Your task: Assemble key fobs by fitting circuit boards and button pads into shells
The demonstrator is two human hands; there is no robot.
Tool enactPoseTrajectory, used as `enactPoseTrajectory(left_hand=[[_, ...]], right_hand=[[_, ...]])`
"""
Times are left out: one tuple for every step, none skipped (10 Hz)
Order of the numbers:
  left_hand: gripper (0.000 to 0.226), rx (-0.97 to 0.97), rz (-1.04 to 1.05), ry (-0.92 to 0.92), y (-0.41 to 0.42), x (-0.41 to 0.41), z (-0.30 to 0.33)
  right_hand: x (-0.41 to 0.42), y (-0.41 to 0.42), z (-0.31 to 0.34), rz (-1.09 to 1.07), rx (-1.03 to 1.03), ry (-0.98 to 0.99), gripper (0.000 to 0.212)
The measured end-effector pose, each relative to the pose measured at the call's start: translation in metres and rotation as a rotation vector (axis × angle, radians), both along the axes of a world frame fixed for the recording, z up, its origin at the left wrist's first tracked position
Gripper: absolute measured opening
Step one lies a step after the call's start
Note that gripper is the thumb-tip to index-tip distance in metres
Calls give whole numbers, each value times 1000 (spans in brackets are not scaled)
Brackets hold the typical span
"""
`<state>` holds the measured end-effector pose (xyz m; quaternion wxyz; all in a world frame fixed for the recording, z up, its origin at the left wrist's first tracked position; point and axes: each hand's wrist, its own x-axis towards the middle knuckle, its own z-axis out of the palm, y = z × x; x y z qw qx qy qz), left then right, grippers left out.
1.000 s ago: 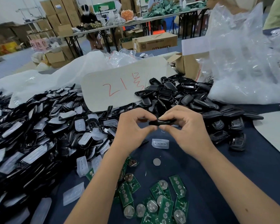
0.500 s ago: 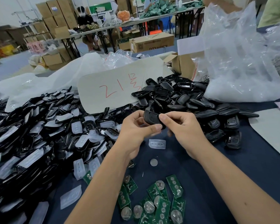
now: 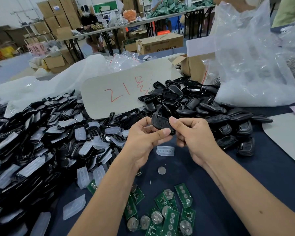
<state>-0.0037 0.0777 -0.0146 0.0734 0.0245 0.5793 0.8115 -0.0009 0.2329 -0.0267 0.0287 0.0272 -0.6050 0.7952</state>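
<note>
A: What's lying far left?
B: Heap of shells and clear button pads (image 3: 41,133) sitting on the surface (image 3: 271,171).
A: Hands?
B: Left hand (image 3: 143,138) and right hand (image 3: 194,138) are both pinching one black key fob (image 3: 160,122), fingers clamped on it, probably closed up. Circuit boards (image 3: 167,217) lying below.

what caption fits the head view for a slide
Both hands, left and right, hold a black key fob shell above scattered green circuit boards.
</note>
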Motion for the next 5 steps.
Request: enactPoseTrajectory(left_hand=[[32, -57, 110, -26, 8, -1, -2], [25, -103, 130, 11, 12, -2, -4], [14, -142, 135, 32, 9, -4, -3], [10, -238, 165, 60, 4, -5, -8], [8, -453, 223, 160, 1, -10, -18]], right_hand=[[1, -4, -2, -105, 2, -65, 39], [-2, -3, -2, -255, -95, -135, 33], [-6, 5, 3, -357, -350, -119, 16], [-3, 5, 5, -329, -412, -154, 21], [1, 3, 10, -274, -297, -165, 20]])
